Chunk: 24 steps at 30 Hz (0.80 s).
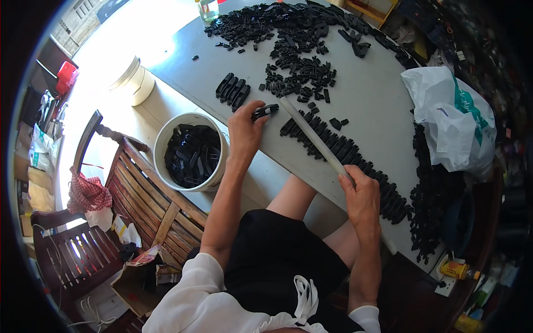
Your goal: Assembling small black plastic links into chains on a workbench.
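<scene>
My left hand [244, 126] pinches a small black glossy plastic part [265, 112] above the table's near edge. In my right hand [362, 194] is a long pale grey rod [313, 135], gripped along its length, its far end close to the black part. I cannot tell whether the two touch. Beneath the rod runs a long row of black plastic pieces [344, 149] set side by side. A short group of similar assembled black parts [232, 91] lies just beyond my left hand.
Heaps of loose black pieces [300, 75] cover the table's far part, with another pile [436, 205] at the right beside a white plastic bag [452, 119]. A white bucket [223, 158] of black parts stands left of the table, near a wooden chair [147, 194] and a cream bucket [143, 89].
</scene>
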{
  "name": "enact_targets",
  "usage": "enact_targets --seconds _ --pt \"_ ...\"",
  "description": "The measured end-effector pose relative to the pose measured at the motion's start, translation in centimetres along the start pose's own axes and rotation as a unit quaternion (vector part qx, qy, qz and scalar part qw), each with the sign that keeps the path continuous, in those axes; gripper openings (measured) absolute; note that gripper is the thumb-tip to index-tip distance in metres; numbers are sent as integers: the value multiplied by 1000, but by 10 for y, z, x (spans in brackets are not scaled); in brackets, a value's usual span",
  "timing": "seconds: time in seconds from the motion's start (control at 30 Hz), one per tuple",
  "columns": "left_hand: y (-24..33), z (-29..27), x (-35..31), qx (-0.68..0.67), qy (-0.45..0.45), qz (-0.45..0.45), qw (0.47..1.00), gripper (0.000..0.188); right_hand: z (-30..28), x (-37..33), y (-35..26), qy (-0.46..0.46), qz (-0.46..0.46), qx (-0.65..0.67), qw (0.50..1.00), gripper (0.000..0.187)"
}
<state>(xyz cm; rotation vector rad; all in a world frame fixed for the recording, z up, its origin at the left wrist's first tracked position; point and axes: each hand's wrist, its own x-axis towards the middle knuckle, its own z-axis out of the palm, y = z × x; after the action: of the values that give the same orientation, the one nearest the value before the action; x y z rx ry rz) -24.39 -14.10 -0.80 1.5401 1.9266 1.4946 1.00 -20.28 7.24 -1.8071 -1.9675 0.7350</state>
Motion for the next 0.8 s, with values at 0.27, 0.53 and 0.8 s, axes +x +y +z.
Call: enact_targets --seconds 0.27,0.53,0.8 --pt "2 9 -18 158 63 34 985 22 4 2 -4 9 -29 -17 999 19" --pt "-1 14 -17 115 75 28 990 22 14 6 -17 58 -91 0 994 18" --pt "-2 12 -18 114 74 24 990 22 7 11 -12 47 -57 -7 997 18"
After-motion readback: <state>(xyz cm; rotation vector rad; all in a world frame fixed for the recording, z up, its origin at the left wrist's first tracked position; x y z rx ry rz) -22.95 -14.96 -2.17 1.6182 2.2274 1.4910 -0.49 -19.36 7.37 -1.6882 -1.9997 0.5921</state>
